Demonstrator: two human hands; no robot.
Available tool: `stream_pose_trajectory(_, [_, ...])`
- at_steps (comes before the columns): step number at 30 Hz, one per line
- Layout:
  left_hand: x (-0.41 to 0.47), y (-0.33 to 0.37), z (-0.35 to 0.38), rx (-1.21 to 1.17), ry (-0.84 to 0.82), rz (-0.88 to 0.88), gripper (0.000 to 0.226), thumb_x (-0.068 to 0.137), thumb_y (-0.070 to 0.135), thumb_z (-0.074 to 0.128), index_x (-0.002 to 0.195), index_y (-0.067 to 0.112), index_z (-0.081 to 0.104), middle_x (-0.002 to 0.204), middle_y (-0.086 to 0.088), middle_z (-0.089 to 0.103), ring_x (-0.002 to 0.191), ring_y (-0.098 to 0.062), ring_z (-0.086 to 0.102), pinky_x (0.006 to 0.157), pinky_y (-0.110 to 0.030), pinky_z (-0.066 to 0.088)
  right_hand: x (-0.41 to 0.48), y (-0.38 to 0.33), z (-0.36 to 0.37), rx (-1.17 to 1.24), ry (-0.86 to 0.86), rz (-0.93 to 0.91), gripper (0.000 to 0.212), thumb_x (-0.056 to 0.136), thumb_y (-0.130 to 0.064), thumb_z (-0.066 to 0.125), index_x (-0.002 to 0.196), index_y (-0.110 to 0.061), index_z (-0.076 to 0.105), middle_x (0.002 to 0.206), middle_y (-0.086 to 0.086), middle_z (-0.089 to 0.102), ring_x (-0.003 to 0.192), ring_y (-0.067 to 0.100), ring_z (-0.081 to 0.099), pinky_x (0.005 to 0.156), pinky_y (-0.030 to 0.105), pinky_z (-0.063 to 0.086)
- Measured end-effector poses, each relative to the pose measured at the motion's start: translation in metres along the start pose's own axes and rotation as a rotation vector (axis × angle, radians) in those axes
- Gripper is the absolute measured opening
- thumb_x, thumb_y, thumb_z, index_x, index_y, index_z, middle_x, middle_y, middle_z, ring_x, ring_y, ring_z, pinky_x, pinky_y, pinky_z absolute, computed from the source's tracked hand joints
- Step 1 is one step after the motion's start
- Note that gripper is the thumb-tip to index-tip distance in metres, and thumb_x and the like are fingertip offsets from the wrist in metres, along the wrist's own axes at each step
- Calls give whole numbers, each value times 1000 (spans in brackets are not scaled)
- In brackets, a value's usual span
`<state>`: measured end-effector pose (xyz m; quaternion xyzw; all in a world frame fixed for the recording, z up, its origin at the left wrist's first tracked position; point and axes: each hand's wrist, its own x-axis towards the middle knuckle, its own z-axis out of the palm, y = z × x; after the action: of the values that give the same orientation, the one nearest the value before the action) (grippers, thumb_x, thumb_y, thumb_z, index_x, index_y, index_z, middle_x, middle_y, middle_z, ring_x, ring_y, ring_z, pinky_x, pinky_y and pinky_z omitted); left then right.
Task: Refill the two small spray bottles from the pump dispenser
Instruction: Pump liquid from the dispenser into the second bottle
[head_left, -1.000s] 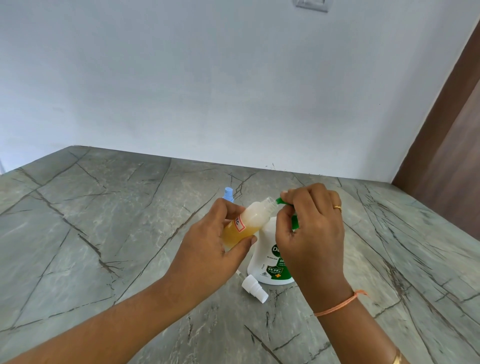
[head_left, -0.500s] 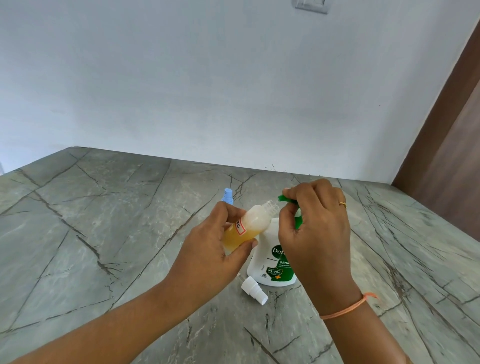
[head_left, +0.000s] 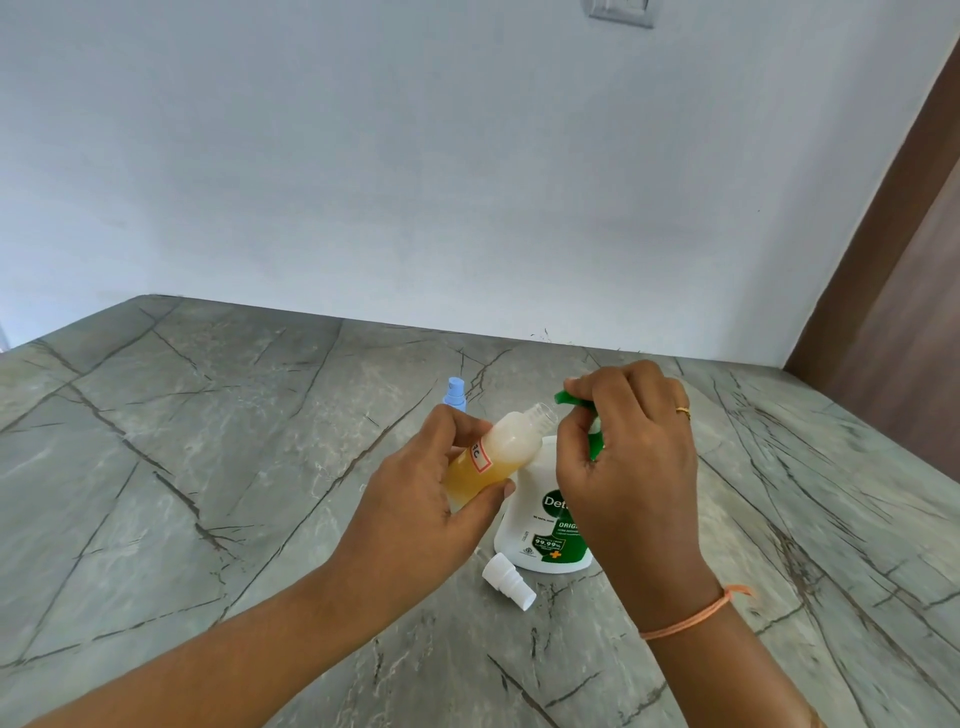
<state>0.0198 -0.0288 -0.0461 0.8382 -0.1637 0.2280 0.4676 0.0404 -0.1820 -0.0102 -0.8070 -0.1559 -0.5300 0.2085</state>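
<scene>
My left hand (head_left: 426, 499) grips a small clear spray bottle (head_left: 501, 449) with orange liquid in its lower part, tilted so its open neck points up and right. A white pump dispenser (head_left: 535, 525) with a green label stands on the counter just right of it. My right hand (head_left: 623, 452) curls round the dispenser's green pump head (head_left: 569, 399), whose spout tip sits just right of the bottle's mouth. The bottle's white spray cap (head_left: 508, 581) lies on the counter in front of the dispenser. A second small bottle with a blue spray top (head_left: 455, 393) stands behind my left hand, mostly hidden.
The grey veined stone counter (head_left: 208, 467) meets a white wall at the back. A brown wooden panel (head_left: 904, 312) runs along the right side. A switch plate (head_left: 621, 10) sits high on the wall.
The pump head and my right hand have risen a little. The spout now sits slightly above and apart from the bottle's mouth instead of at it. The left hand has hardly moved.
</scene>
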Motion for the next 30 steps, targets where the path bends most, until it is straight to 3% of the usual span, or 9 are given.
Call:
stream_pose_trajectory(12, [2, 0, -1, -9, 14, 3, 33, 78, 35, 68, 100, 39, 43, 99, 19, 62, 95, 1, 60, 79, -31, 55, -3, 0, 4, -15, 33, -41, 9, 74, 0, 55, 78, -3, 63, 76, 10, 56, 70, 27, 50, 69, 19, 25])
stream_pose_trajectory(18, [1, 1, 0, -16, 14, -1, 32, 78, 34, 69, 99, 38, 45, 98, 20, 62, 94, 0, 59, 78, -30, 54, -3, -1, 4, -2, 14, -22, 18, 78, -9, 46, 81, -4, 63, 78, 9, 57, 72, 25, 49, 68, 19, 26])
stream_pose_trajectory(24, [1, 1, 0, -21, 6, -4, 31, 78, 34, 68, 99, 38, 45, 97, 21, 63, 94, 2, 59, 79, -27, 54, 1, 1, -1, 2, 13, 6, 13, 75, -3, 53, 83, -5, 64, 81, 8, 57, 77, 19, 45, 67, 18, 27])
stream_pose_trajectory(30, [1, 1, 0, -22, 6, -3, 31, 78, 35, 68, 98, 39, 45, 98, 20, 62, 95, 3, 59, 80, -26, 54, -1, 1, 4, 11, 49, -38, 13, 76, -1, 52, 80, -3, 64, 78, 10, 58, 71, 28, 52, 71, 19, 28])
